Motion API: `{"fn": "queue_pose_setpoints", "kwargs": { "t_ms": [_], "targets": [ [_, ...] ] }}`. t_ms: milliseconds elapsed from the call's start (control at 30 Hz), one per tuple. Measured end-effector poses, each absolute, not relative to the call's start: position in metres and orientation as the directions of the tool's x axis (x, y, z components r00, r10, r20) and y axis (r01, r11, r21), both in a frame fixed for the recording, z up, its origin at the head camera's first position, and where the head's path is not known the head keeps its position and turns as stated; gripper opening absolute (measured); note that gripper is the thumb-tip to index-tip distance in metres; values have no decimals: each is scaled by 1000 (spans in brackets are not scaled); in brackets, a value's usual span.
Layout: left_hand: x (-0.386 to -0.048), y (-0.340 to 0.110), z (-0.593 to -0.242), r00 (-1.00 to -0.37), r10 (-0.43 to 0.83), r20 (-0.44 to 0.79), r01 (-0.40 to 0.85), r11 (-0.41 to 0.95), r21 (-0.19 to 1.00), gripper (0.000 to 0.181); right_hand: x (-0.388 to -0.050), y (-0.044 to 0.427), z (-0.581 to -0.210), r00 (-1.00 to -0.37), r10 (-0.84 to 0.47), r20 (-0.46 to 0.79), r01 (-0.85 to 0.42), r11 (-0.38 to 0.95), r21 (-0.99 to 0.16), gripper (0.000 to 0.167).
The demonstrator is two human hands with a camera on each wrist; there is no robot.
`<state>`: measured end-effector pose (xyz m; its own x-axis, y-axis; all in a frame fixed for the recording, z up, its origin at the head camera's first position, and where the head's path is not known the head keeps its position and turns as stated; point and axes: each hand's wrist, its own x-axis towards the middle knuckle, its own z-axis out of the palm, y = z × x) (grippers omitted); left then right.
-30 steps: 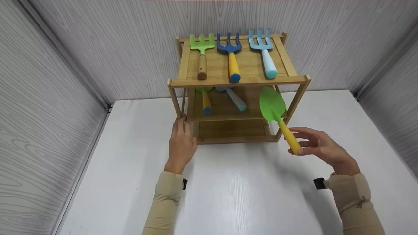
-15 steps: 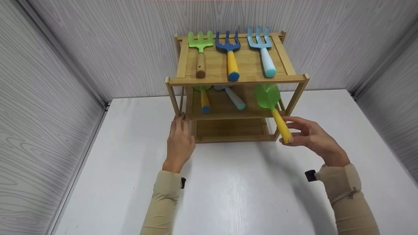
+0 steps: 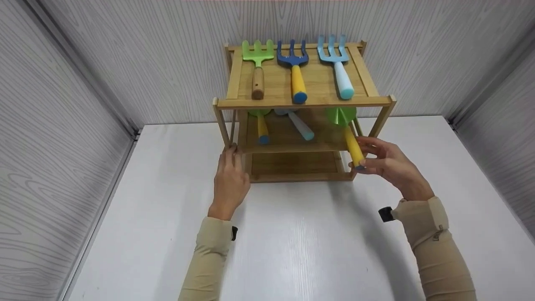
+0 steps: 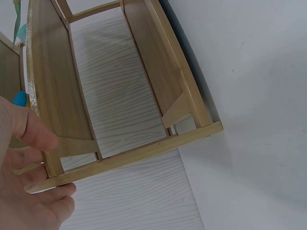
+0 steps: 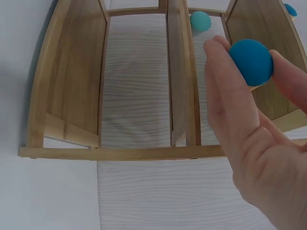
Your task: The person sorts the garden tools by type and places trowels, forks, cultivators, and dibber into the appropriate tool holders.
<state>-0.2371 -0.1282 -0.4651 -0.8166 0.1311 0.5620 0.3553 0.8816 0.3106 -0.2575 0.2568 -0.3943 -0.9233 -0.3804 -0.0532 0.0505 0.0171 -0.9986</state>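
My right hand (image 3: 386,163) pinches the yellow handle of a green garden trowel (image 3: 354,146) between thumb and fingers. The trowel's blade reaches in over the middle shelf, partly hidden under the top board. In the right wrist view the handle's blue end (image 5: 251,62) faces the camera. My left hand (image 3: 230,184) grips the left front post of the wooden rack (image 3: 305,103) at about middle-shelf height. Thumb and fingers lie on either side of that post in the left wrist view. Two more tools, a yellow-handled one (image 3: 263,129) and a pale-handled one (image 3: 301,126), lie on the middle shelf.
Three hand forks lie on the top board: a green one (image 3: 258,69), a dark blue one (image 3: 296,71) and a light blue one (image 3: 337,69). Below is a bare bottom shelf (image 3: 294,163). The rack stands on a white table (image 3: 292,242) against a wood-grain wall (image 3: 175,62).
My right hand has moved forward and left, bringing the trowel's blade from in front of the rack to over the middle shelf. My left hand stays on the post.
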Motion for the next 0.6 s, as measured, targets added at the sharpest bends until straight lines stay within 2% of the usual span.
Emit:
{"fn": "queue_pose_setpoints", "kwargs": {
  "t_ms": [400,600],
  "targets": [
    [-236,-128,-462,-833,121,540,338,884,323,56,-280,238,-383,-923,-359,-139,143,15,-990,69],
    [-236,-129,-463,-832,125,541,342,883,323,56,-287,230,-385,-924,-361,-127,136,0,-991,64]
  ]
}}
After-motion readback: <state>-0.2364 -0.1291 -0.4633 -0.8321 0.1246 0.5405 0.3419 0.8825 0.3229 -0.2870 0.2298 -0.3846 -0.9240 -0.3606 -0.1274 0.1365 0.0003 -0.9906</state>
